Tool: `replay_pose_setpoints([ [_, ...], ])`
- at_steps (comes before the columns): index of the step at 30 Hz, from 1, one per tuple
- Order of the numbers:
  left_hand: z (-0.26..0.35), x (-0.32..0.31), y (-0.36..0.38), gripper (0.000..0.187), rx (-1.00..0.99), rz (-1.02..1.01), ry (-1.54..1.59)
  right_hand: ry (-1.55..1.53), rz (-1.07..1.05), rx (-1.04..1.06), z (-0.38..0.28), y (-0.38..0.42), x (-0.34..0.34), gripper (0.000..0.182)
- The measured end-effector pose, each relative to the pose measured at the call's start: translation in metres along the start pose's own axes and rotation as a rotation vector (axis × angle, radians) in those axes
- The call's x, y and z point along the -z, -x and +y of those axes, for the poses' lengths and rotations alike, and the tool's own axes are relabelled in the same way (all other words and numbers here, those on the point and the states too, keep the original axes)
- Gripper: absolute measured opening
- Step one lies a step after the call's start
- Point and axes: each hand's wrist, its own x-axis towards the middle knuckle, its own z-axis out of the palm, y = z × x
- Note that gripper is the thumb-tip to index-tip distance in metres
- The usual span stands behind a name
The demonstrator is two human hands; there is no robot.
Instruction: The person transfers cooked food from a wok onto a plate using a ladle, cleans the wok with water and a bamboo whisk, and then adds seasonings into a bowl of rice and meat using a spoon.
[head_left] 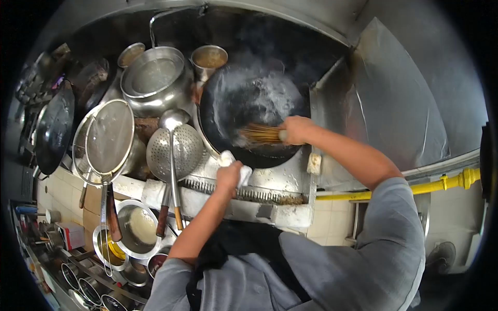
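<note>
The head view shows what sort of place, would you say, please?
Probably a restaurant or other commercial kitchen, judging by the large wok, the big metal pot and the long-handled mesh strainer.

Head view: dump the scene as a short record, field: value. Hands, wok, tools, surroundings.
left hand: left hand grips a white cloth at the wok's near-left rim
right hand: right hand grips a brush, bristles inside the wok
wok: dark wok, on the stove; pale liquid inside, kind unclear
tools: ladle lying over a skimmer, left of the wok; sieve farther left
pot: metal pot, left of the wok, beyond the ladle
pipe: yellow pipe, right of the stove
</note>
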Motion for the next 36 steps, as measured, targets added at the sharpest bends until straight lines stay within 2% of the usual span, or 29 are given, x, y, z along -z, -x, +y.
replay_pose_setpoints([
  [2, 0.004, -0.003, 0.005, 0.034, 0.015, 0.050, -0.034, 0.097, 0.072, -0.244, 0.025, -0.032, 0.008, 0.036],
  [4, -0.002, -0.001, -0.002, 0.044, 0.045, -0.002, 0.066, -0.023, 0.189, -0.306, 0.029, -0.079, -0.002, 0.033],
  [6, 0.005, -0.003, 0.010, 0.041, 0.027, 0.017, 0.093, -0.432, 0.350, -0.176, 0.020, -0.119, -0.029, 0.052],
  [8, 0.010, -0.003, 0.013, 0.037, 0.012, 0.025, 0.096, -0.593, 0.075, -0.098, -0.033, -0.048, -0.003, 0.057],
  [9, 0.007, -0.002, 0.008, 0.031, 0.009, 0.019, 0.078, -0.612, 0.086, -0.104, -0.030, -0.033, -0.003, 0.057],
  [10, 0.003, -0.002, 0.005, 0.026, 0.009, 0.012, 0.063, -0.389, 0.033, 0.039, -0.015, -0.017, -0.007, 0.058],
  [11, 0.001, -0.003, 0.006, 0.024, 0.021, -0.045, 0.176, -0.160, -0.021, 0.182, -0.001, -0.003, -0.007, 0.059],
  [12, -0.001, -0.006, 0.003, 0.024, 0.010, -0.041, 0.168, 0.012, -0.092, 0.092, 0.008, 0.009, 0.010, 0.054],
  [13, -0.003, -0.008, 0.002, 0.031, -0.014, -0.001, 0.152, 0.061, -0.048, -0.145, 0.027, -0.004, 0.010, 0.050],
  [14, -0.004, -0.009, 0.000, 0.038, -0.038, 0.041, 0.132, 0.086, 0.063, -0.294, 0.038, -0.028, 0.013, 0.048],
  [16, 0.008, -0.010, 0.011, 0.037, -0.051, 0.092, 0.113, -0.172, 0.250, -0.352, 0.044, -0.088, 0.015, 0.052],
  [18, -0.001, -0.006, 0.002, 0.038, -0.083, 0.113, 0.072, -0.743, 0.230, -0.194, -0.003, -0.089, 0.003, 0.059],
  [20, 0.003, -0.010, 0.012, 0.034, -0.135, 0.131, 0.106, -0.793, 0.157, -0.054, -0.053, -0.042, -0.011, 0.066],
  [21, 0.012, -0.009, 0.026, 0.031, -0.178, 0.168, 0.074, -0.708, 0.025, 0.022, -0.057, -0.011, -0.016, 0.067],
  [22, 0.019, -0.007, 0.043, 0.029, -0.219, 0.202, 0.042, -0.622, -0.107, 0.095, -0.057, 0.022, -0.020, 0.068],
  [24, 0.035, 0.005, 0.082, 0.024, -0.247, 0.206, 0.126, -0.608, -0.195, 0.172, -0.025, 0.109, -0.024, 0.068],
  [25, 0.034, 0.017, 0.087, 0.025, -0.327, 0.270, -0.011, -0.446, 0.043, 0.388, 0.032, 0.107, -0.068, 0.068],
  [27, 0.037, 0.033, 0.101, 0.028, -0.436, 0.349, -0.184, -0.430, -0.080, 0.057, 0.061, 0.155, -0.039, 0.064],
  [28, 0.042, 0.037, 0.111, 0.029, -0.468, 0.362, -0.228, -0.189, 0.015, -0.061, 0.076, 0.156, -0.034, 0.059],
  [29, 0.044, 0.044, 0.110, 0.031, -0.463, 0.362, -0.347, -0.242, 0.120, -0.237, 0.083, 0.159, -0.026, 0.056],
  [30, 0.053, 0.038, 0.128, 0.029, -0.504, 0.394, -0.375, -0.428, 0.247, -0.384, 0.096, 0.154, -0.027, 0.057],
  [31, 0.056, 0.042, 0.128, 0.028, -0.541, 0.377, -0.412, -0.629, 0.275, -0.489, 0.098, 0.162, -0.012, 0.059],
  [32, 0.061, 0.050, 0.129, 0.027, -0.574, 0.360, -0.449, -0.640, 0.282, -0.493, 0.104, 0.166, -0.012, 0.059],
  [34, 0.073, 0.056, 0.137, 0.028, -0.620, 0.373, -0.515, -1.040, 0.431, -0.412, 0.116, 0.173, -0.011, 0.061],
  [36, 0.090, 0.057, 0.152, 0.028, -0.693, 0.421, -0.698, -1.034, 0.406, -0.385, 0.123, 0.175, -0.012, 0.063],
])
